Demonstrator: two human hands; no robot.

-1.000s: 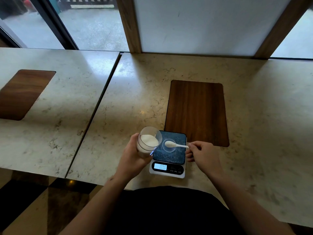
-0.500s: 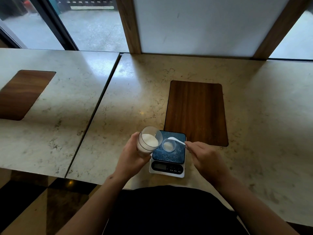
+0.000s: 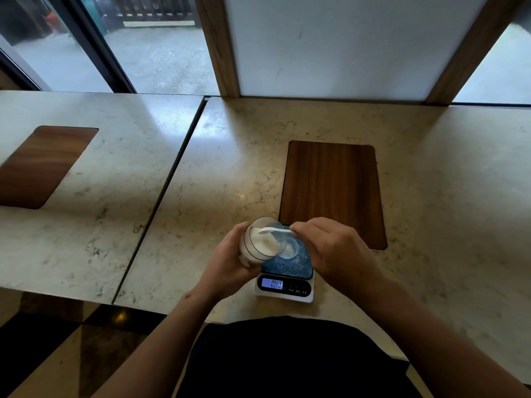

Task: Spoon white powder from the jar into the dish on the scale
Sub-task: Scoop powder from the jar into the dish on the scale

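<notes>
My left hand (image 3: 227, 262) grips a clear jar (image 3: 263, 242) of white powder, tilted with its mouth toward the right, over the left edge of the scale. My right hand (image 3: 333, 251) pinches the handle of a white spoon (image 3: 274, 230), whose bowl reaches into the jar's mouth. A small clear dish (image 3: 290, 248) sits on the dark blue platform of the scale (image 3: 287, 268), partly hidden behind the jar's rim; white powder shows in it. The scale's lit display (image 3: 272, 284) faces me.
The scale stands near the front edge of a marble table (image 3: 230, 168). A dark wooden inlay (image 3: 333, 185) lies just behind the scale. A gap separates a second marble table (image 3: 86, 168) at the left, with its own wooden inlay (image 3: 40, 165).
The spoon has moved left from above the dish into the jar's mouth. The jar has shifted right, closer over the dish. The display, dark half a second ago, is lit again.
</notes>
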